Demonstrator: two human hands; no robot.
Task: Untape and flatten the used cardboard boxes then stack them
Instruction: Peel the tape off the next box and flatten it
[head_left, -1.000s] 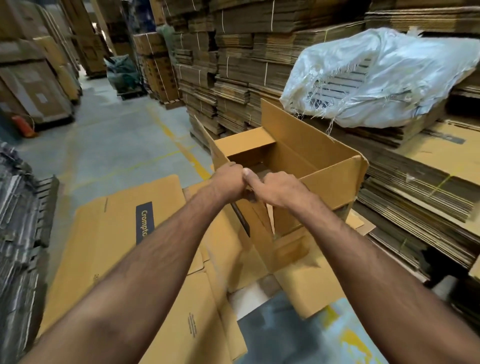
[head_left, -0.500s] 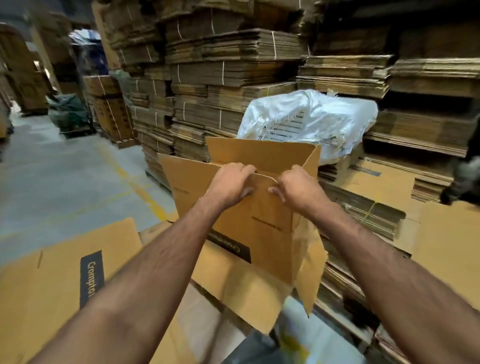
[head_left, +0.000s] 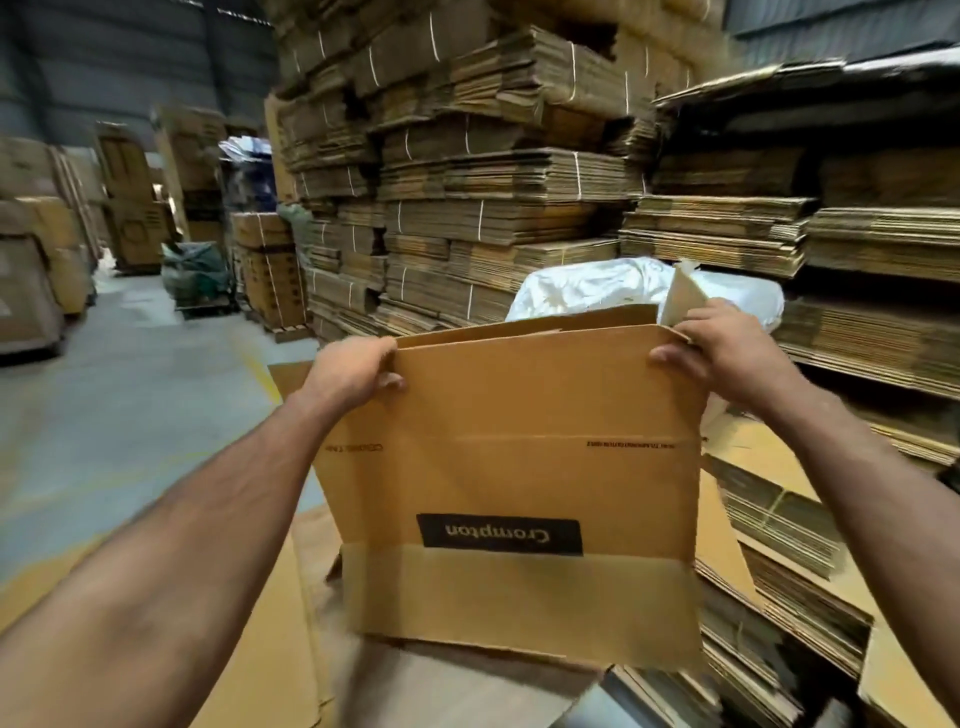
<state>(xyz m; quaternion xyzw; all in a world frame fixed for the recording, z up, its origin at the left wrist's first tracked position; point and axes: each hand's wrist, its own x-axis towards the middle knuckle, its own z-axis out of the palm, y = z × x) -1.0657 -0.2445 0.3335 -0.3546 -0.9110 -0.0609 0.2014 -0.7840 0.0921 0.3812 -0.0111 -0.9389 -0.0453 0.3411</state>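
Box (head_left: 509, 467) flattened, upright, both hands gripping top corners.

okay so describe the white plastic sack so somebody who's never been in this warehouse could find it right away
Look at the tall wall of bundled flattened cardboard stacks right of the aisle. At its foot, just behind the top edge of the Crompton box that both hands hold up, lies the white sack. It is the only glossy white, crumpled thing among brown cardboard.
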